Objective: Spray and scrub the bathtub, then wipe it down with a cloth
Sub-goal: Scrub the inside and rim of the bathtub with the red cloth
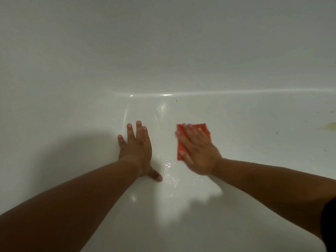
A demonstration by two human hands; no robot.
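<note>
1. The white bathtub [236, 179] fills my view, its floor wet and glossy between my hands.
2. My left hand [136, 150] lies flat on the tub floor, fingers straight and spread, grasping nothing.
3. My right hand [197, 151] presses straight fingers down on the orange cloth [181, 142], which lies flat on the tub floor.
4. A yellowish stain [327, 126] marks the far right.
5. A tiny yellow speck [176, 100] sits near the wall's curve.

Setting: a bathroom, as I read it. My view is filled by the inside of a glossy white bathtub [236, 179]: curved wall meeting floor, a wet sheen [168, 171] on the surface, a yellowish stain [327, 126] far right.
</note>
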